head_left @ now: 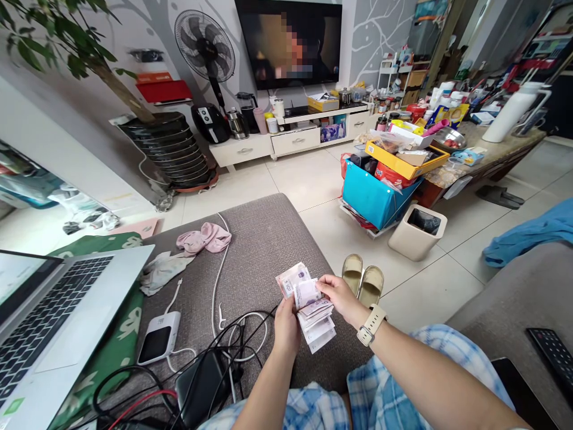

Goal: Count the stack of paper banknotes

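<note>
A fanned bundle of banknotes (316,312) is held between my two hands, above the edge of the grey sofa seat (264,239). My left hand (286,327) is closed on the bundle's left side, thumb on top. One note sticks out at the upper left, and several folded ends hang down at the lower right. With thumb and fingertips, my right hand (336,292) pinches the upper right edge of a note. A beige-strapped watch (371,325) is on my right wrist.
Left on the sofa are a laptop (67,322), a white device with a dark screen (160,338), tangled cables (242,340) and a pink cloth (204,237). Slippers (370,284), a bin (418,232) and a blue box (378,194) stand on the floor. A remote (553,358) lies right.
</note>
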A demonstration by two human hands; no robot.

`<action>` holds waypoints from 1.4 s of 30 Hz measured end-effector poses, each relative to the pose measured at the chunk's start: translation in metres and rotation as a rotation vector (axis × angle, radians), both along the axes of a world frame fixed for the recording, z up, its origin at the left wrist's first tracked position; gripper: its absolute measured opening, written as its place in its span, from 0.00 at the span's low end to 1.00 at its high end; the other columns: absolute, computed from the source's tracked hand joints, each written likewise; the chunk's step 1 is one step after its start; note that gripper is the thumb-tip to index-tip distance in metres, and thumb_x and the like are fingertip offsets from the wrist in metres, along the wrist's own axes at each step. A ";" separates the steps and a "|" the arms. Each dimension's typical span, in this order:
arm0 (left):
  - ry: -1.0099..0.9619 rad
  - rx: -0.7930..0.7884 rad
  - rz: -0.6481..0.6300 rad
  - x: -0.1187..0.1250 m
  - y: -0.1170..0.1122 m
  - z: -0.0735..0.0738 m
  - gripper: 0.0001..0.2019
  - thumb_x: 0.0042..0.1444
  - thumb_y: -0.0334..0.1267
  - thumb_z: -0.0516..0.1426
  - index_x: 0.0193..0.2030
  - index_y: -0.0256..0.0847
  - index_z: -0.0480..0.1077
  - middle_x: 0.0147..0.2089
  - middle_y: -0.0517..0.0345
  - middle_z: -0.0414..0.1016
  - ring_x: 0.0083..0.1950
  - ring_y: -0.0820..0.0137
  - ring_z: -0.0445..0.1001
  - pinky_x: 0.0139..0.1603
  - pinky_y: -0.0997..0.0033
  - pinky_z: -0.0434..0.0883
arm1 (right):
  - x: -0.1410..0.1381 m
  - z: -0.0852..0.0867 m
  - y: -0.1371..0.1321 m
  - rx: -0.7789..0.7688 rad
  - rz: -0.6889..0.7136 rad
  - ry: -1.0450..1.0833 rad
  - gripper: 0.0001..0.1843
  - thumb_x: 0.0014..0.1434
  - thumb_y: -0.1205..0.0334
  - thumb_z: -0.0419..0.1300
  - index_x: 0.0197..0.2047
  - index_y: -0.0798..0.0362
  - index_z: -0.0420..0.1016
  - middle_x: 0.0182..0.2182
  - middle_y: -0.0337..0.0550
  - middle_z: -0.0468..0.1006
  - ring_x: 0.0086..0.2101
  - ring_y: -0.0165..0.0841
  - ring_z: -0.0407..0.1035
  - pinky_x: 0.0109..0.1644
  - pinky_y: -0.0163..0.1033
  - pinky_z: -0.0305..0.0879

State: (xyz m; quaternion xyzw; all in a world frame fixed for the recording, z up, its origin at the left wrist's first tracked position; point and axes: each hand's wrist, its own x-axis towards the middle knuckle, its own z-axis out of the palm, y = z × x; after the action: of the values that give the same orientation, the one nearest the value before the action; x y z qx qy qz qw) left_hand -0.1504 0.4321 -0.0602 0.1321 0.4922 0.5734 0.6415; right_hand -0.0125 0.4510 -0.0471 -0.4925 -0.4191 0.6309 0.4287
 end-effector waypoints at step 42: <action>-0.056 -0.028 0.018 -0.001 -0.001 -0.003 0.13 0.56 0.36 0.57 0.46 0.32 0.75 0.40 0.46 0.82 0.41 0.59 0.81 0.44 0.61 0.76 | 0.002 -0.015 0.002 0.197 0.049 -0.246 0.14 0.56 0.51 0.63 0.30 0.52 0.69 0.27 0.37 0.73 0.30 0.33 0.68 0.35 0.38 0.62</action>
State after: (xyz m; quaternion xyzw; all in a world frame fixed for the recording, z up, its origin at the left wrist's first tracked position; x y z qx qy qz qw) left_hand -0.1516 0.4314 -0.0637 0.1025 0.4830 0.5758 0.6517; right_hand -0.0107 0.4528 -0.0619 -0.5111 -0.5401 0.5321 0.4048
